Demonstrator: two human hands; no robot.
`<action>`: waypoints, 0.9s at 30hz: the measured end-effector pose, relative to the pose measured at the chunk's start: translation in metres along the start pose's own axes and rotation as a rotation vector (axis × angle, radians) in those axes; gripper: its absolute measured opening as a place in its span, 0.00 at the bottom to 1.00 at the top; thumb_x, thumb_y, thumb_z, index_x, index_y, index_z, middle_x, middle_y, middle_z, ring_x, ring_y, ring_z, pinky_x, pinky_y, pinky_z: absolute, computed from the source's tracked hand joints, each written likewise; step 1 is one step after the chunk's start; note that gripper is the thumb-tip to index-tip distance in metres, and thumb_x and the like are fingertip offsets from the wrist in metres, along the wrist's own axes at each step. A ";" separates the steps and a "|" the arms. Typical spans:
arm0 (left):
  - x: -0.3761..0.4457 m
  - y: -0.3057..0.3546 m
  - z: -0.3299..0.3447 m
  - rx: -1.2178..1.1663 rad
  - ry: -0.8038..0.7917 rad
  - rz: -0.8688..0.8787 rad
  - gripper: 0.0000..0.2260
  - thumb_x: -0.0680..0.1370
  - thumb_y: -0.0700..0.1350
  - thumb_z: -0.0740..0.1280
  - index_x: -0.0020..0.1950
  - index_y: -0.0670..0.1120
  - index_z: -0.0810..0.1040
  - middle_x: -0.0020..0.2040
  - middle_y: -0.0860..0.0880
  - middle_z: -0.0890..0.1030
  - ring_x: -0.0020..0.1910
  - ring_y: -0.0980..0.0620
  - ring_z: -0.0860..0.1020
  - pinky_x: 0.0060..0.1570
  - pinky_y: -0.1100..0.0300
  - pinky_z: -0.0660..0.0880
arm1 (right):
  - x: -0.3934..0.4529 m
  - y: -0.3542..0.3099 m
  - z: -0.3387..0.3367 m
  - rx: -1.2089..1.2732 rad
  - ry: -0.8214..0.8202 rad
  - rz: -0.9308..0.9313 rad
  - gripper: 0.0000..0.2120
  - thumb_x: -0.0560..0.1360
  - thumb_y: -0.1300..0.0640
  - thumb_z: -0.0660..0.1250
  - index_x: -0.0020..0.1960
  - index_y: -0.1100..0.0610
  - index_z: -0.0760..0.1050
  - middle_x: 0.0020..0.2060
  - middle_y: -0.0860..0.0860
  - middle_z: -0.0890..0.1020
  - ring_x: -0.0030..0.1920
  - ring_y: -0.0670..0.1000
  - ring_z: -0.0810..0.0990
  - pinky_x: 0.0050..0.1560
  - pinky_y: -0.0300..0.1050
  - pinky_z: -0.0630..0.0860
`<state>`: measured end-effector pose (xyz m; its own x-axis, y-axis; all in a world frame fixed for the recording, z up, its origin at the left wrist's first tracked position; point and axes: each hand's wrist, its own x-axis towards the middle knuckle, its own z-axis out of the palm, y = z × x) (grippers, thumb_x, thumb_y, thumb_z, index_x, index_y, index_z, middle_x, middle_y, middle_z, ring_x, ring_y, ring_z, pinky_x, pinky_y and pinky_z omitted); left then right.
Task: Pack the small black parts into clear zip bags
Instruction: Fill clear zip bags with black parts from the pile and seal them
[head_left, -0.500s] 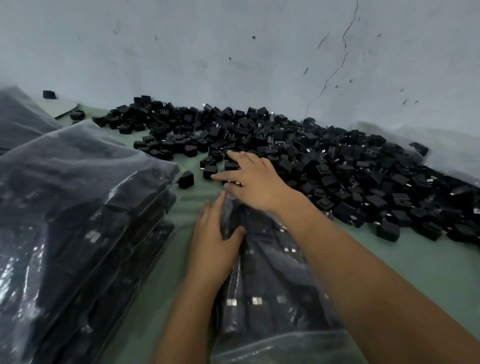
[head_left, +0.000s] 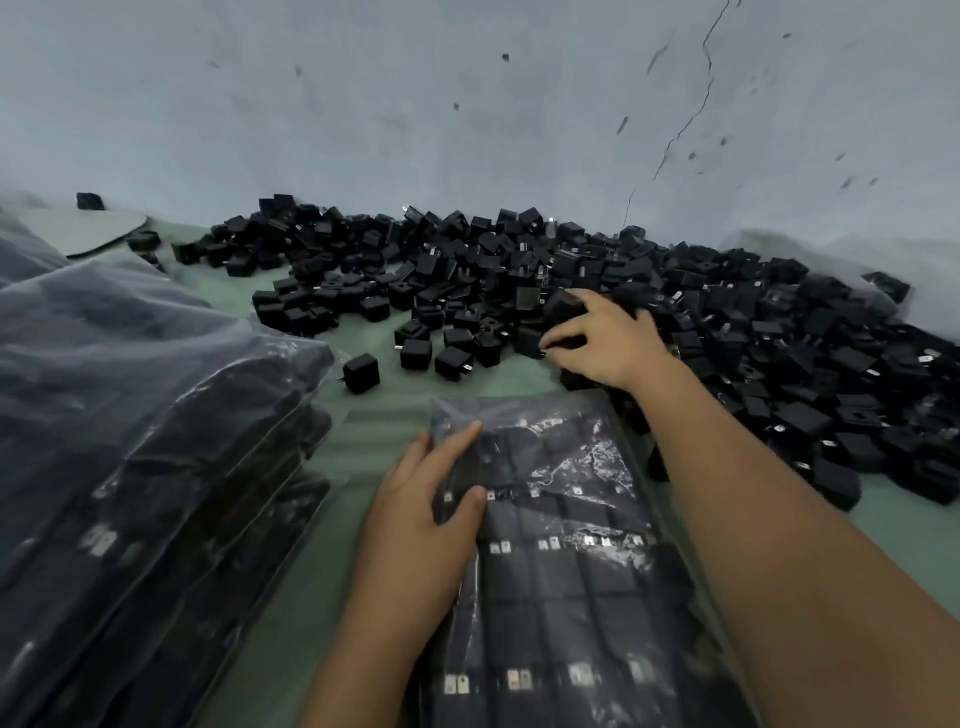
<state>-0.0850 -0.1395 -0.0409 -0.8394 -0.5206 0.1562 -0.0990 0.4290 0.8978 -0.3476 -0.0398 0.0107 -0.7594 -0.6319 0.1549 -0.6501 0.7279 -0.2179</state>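
A clear zip bag (head_left: 566, 551) filled with rows of small black parts lies flat on the green table in front of me. My left hand (head_left: 421, 519) grips the bag's left edge near its far end, thumb on top. My right hand (head_left: 608, 338) reaches past the bag's mouth into the big heap of loose black parts (head_left: 701, 322) against the wall, its fingers curled round black parts at the heap's near edge. How many it holds I cannot tell.
A stack of filled bags (head_left: 145, 457) rises at the left, close to the bag I hold. A few single parts (head_left: 361, 372) lie on the green table (head_left: 363, 447) between stack and heap. The cracked wall (head_left: 467, 104) closes the far side.
My right hand has left the bag's far end and moved forward and right into the heap, closing on parts. My left hand has stayed on the bag's left edge.
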 end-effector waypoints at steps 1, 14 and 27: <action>0.001 0.000 0.000 0.000 0.000 0.003 0.25 0.78 0.46 0.69 0.62 0.76 0.70 0.76 0.62 0.60 0.73 0.65 0.57 0.73 0.56 0.59 | -0.001 0.005 -0.003 -0.002 0.015 0.012 0.06 0.73 0.44 0.66 0.49 0.38 0.79 0.76 0.44 0.57 0.75 0.50 0.58 0.72 0.65 0.46; 0.002 -0.001 0.003 -0.055 -0.009 0.014 0.17 0.79 0.45 0.67 0.52 0.71 0.79 0.76 0.62 0.61 0.52 0.77 0.64 0.59 0.65 0.67 | -0.081 0.042 -0.053 -0.443 -0.260 0.391 0.20 0.75 0.41 0.57 0.34 0.53 0.77 0.42 0.49 0.83 0.44 0.51 0.76 0.71 0.62 0.49; 0.002 -0.003 0.002 -0.026 -0.028 0.029 0.14 0.79 0.47 0.66 0.57 0.67 0.79 0.77 0.59 0.60 0.61 0.64 0.66 0.60 0.62 0.66 | -0.076 0.004 -0.002 -0.121 -0.159 0.119 0.21 0.82 0.41 0.44 0.73 0.38 0.61 0.74 0.50 0.61 0.72 0.57 0.63 0.68 0.61 0.59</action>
<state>-0.0877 -0.1404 -0.0443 -0.8566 -0.4868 0.1712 -0.0603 0.4240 0.9037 -0.2925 0.0118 0.0001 -0.8235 -0.5669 -0.0210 -0.5619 0.8202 -0.1072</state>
